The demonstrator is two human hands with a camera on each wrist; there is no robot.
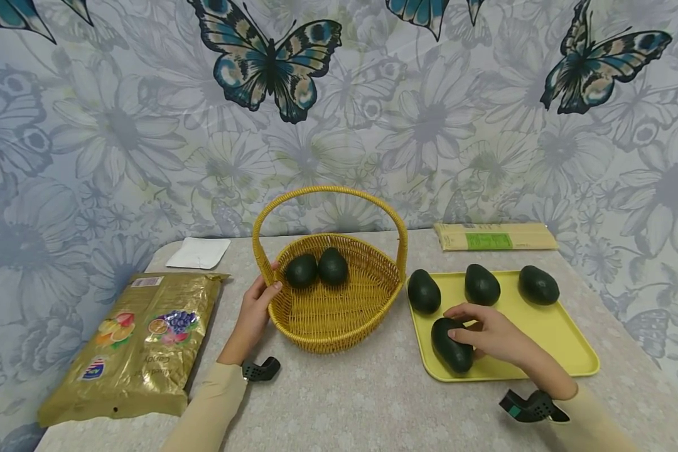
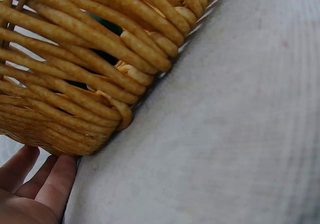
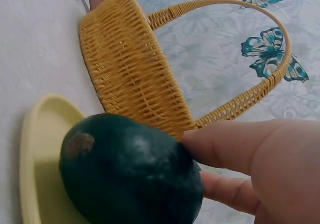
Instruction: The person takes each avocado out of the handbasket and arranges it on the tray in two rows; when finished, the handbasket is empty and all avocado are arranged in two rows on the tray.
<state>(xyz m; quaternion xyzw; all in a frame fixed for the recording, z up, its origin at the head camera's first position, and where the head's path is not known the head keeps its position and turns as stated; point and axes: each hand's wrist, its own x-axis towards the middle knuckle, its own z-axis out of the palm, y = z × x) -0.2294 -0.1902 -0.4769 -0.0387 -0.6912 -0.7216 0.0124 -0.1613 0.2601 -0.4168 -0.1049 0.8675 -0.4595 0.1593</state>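
My right hand (image 1: 488,333) grips a dark green avocado (image 1: 451,346) at the near left of a yellow tray (image 1: 559,345). In the right wrist view the thumb presses one end of this avocado (image 3: 132,166), and a brown stem scar shows at its other end. Three more avocados lie along the tray's far side. To the left stands a yellow wicker basket (image 1: 339,342) with a tall arched handle and two avocados (image 1: 316,269) inside. My left hand (image 1: 257,307) holds the basket's left side, thumb at the rim; its fingers (image 2: 56,184) touch the woven wall outside.
A gold candy bag (image 1: 141,345) lies at the left of the table, with a white packet (image 1: 199,253) behind it. Behind the tray is a long pale package with a green label (image 1: 494,237). A butterfly-patterned cloth (image 1: 339,144) hangs along the table's back edge.
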